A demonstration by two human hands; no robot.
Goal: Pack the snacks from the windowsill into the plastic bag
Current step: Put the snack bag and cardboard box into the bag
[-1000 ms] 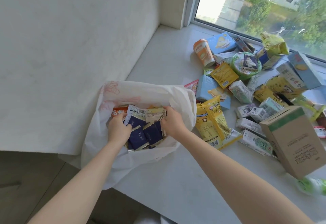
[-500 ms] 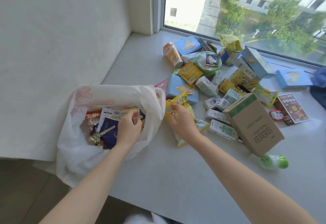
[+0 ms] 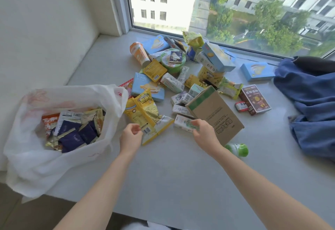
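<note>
**Windowsill** point(image 3: 172, 184): pale grey slab. Bounded by the wall point(image 3: 45, 30) on the left, the window point(image 3: 235, 12) at the far side and a front edge nearest the person. Bare surface runs between the two forearms as far as the front edge, and in a strip between the wall and the snack pile.

**Plastic bag** point(image 3: 59, 159): white, at the near left. Its lower part hangs over the front-left edge of the sill. The mouth gapes upward, with its right lip just beside the pile. Inside lie dark blue packets point(image 3: 72, 137) with gold and orange ones.

**Yellow snack bag** point(image 3: 145, 113): lying flat, just right of the plastic bag's mouth. Its long axis runs from far left to near right, with the barcode end nearest the person.

**Left hand** point(image 3: 130, 136): fingers loosely curled, holding nothing, just beside the yellow bag's near end.

**Small carton** point(image 3: 183, 123): white and green, on its side, with its long axis roughly left to right. It lies against the near corner of the cardboard box point(image 3: 215, 113), whose green-taped end points away.

**Right hand** point(image 3: 204, 133): well apart from the left. Fingers and thumb appear to pinch the carton's right end, which they partly hide.

**Remaining snacks**: a loose heap from mid-sill to the window.

**Green-capped bottle** point(image 3: 237, 149): on its side beside the right forearm.

**Blue cloth** point(image 3: 311, 102): bunched at the right.
</note>
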